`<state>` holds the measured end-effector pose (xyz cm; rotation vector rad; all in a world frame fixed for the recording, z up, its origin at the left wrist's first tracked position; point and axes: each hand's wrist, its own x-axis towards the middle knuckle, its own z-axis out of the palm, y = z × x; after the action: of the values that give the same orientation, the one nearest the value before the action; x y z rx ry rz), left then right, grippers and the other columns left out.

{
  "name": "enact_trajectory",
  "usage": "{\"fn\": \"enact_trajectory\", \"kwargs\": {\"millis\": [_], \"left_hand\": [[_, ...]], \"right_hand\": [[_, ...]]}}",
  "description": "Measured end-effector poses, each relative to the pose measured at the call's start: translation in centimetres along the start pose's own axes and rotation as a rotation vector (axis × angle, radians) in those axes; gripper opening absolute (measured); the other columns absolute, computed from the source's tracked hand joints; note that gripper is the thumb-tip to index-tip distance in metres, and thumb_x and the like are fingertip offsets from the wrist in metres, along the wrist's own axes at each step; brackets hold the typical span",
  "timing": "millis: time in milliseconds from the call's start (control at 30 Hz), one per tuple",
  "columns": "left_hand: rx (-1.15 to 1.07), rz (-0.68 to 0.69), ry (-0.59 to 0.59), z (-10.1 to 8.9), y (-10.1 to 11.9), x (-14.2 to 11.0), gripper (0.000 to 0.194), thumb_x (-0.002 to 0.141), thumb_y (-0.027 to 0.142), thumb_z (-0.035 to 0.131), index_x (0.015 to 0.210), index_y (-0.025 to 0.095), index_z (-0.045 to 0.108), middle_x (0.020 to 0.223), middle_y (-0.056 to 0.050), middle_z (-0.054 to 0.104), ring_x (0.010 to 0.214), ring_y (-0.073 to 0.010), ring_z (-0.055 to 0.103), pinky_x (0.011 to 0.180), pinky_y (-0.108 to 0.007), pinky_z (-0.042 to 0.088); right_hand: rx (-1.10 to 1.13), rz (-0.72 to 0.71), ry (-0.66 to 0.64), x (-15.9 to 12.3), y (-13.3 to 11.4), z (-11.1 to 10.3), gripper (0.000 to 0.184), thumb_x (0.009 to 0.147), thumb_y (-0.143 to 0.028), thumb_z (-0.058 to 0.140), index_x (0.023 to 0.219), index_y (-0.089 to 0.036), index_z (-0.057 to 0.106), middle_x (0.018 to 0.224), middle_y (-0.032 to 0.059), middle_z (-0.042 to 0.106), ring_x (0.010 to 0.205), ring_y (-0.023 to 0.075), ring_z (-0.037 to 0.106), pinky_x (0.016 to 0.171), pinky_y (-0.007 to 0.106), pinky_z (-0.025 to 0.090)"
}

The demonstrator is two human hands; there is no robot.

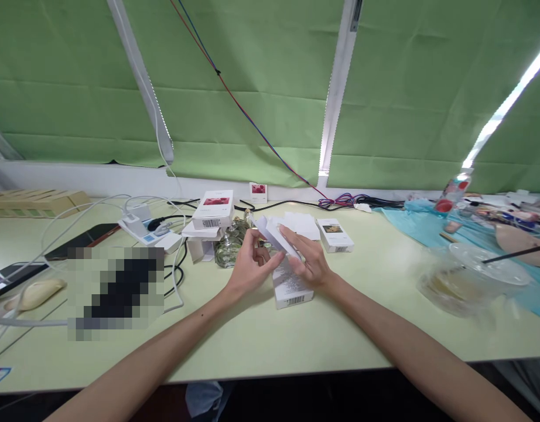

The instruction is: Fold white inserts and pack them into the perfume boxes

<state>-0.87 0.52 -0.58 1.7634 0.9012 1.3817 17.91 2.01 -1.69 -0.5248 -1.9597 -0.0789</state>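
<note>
In front of me, my left hand (pixel 252 261) and my right hand (pixel 310 258) close from both sides on what looks like a stack of white cards (pixel 276 232), tilted between the fingers. Its faces are partly covered by my hands. Just below them lies a white box with a barcode (pixel 291 287), its far part hidden under the hands. White sheets (pixel 303 225) lie right behind. To the right, a white box with a dark picture (pixel 335 235) lies flat on the table.
A white box with a red picture (pixel 215 209) rests on another open box beside a glass bottle (pixel 229 246). Chargers and cables (pixel 140 225) spread over the left. A clear plastic cup (pixel 467 278) with a dark straw and a blue cloth (pixel 410 225) are on the right.
</note>
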Motion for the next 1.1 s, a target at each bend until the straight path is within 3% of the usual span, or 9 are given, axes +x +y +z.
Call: {"fn": "enact_trajectory", "kwargs": {"millis": [200, 467, 667, 1100], "left_hand": [[0.132, 0.098, 0.025, -0.04, 0.25, -0.02, 0.046, 0.077, 0.036, 0.077, 0.106, 0.024, 0.043, 0.083, 0.004, 0.058, 0.050, -0.0064, 0.053, 0.045, -0.021, 0.040], [0.295, 0.359, 0.040, -0.06, 0.60, -0.13, 0.050, 0.072, 0.027, 0.077, 0.109, 0.023, 0.043, 0.118, -0.006, 0.057, 0.051, -0.0018, 0.058, 0.040, -0.016, 0.045], [0.344, 0.479, 0.048, -0.09, 0.55, -0.13, 0.049, 0.072, 0.024, 0.077, 0.109, 0.022, 0.045, 0.117, -0.007, 0.058, 0.049, -0.0020, 0.059, 0.037, -0.015, 0.044], [0.371, 0.515, 0.101, 0.00, 0.46, -0.22, 0.053, 0.070, 0.022, 0.077, 0.112, 0.022, 0.045, 0.120, -0.010, 0.060, 0.048, -0.0001, 0.056, 0.039, -0.014, 0.045]], "right_hand": [[0.011, -0.009, 0.028, 0.30, -0.34, -0.15, 0.054, 0.097, -0.034, 0.045, 0.150, -0.022, 0.042, 0.143, 0.0130, 0.059, 0.123, 0.0257, 0.065, 0.099, 0.042, 0.058], [0.037, -0.053, -0.002, 0.75, -0.87, -0.19, 0.066, 0.093, -0.033, 0.051, 0.155, -0.022, 0.031, 0.142, 0.0139, 0.059, 0.129, 0.0274, 0.060, 0.102, 0.045, 0.056], [-0.004, -0.081, -0.019, 0.72, -0.75, -0.14, 0.070, 0.093, -0.038, 0.051, 0.156, -0.021, 0.026, 0.148, 0.0157, 0.053, 0.136, 0.0298, 0.053, 0.106, 0.049, 0.052], [-0.001, -0.100, -0.022, 0.56, -0.67, 0.01, 0.071, 0.092, -0.036, 0.051, 0.156, -0.020, 0.026, 0.153, 0.0157, 0.048, 0.138, 0.0308, 0.051, 0.108, 0.050, 0.050]]}}
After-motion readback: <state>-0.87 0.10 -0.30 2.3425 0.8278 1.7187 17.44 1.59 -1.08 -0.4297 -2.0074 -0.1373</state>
